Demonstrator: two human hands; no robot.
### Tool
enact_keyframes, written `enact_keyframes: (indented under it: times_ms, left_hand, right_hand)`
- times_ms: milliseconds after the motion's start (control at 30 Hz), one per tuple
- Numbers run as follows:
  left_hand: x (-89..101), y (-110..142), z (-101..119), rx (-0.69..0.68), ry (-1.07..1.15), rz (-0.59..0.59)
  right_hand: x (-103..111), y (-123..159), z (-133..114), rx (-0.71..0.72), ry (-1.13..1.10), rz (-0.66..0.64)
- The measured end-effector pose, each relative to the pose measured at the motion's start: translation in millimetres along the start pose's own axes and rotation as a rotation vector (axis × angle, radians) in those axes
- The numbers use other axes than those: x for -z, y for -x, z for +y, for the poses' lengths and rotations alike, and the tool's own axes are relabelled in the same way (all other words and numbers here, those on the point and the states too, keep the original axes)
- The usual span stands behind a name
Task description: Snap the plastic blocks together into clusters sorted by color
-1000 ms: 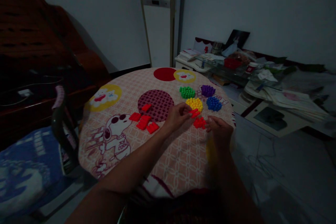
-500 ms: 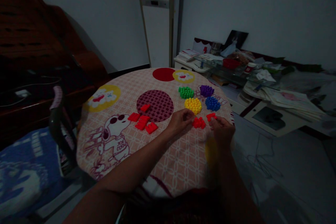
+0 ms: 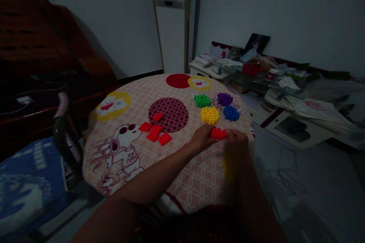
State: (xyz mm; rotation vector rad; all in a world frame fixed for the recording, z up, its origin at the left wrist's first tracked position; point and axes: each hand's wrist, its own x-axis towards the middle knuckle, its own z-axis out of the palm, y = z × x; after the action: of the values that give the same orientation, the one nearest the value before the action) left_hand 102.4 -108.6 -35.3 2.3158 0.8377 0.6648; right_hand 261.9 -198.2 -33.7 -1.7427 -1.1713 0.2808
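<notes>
A bumpy red cluster of small plastic pieces (image 3: 218, 133) lies on the patterned tablecloth (image 3: 196, 174), between my two hands. My left hand (image 3: 203, 136) is closed, with its fingers at the cluster's left end. From the other side, my right hand (image 3: 238, 139) has thumb and fingers pinched at the right end. The fingers hide both ends of the cluster. Just beyond it sits a yellow knobbly pile (image 3: 210, 115). Farther left, several flat red pieces (image 3: 154, 133) lie in a loose group.
Green (image 3: 202, 100), purple (image 3: 225, 98) and blue (image 3: 231, 113) knobbly piles stand behind the yellow one. To the left is a chair (image 3: 64, 133) with a blue cover. A low cabinet (image 3: 293, 125) with papers and clutter runs along the right wall.
My right hand has moved left, bringing its red piece up against the red cluster. My left hand has shifted slightly right and down, to the cluster's left end.
</notes>
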Motion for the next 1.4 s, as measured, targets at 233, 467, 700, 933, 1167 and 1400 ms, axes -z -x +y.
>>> enact_keyframes:
  times_ms: [233,467,700,933,1167,1400]
  left_hand:
    - [-2.6,-1,-6,-0.008,0.001,-0.005]
    - [-3.5,1,-5,-0.008,0.011,0.001]
    - [-3.1,-2,-5,-0.020,0.014,-0.007]
    - [-0.8,2,-10,-0.054,0.040,0.013]
    - [76.6,0,-39,0.068,-0.043,0.121]
    - [156.8,29,-92,0.627,-0.543,0.272]
  right_hand:
    - [9,-7,13,-0.098,-0.231,-0.201]
    - [-2,-3,16,-0.009,-0.142,-0.134]
    - [-9,-1,17,0.019,-0.120,-0.102]
    - [-4,0,17,-0.075,-0.234,-0.158]
    - [5,5,14,-0.247,-0.384,-0.169]
    - [6,6,16,-0.269,-0.345,-0.114]
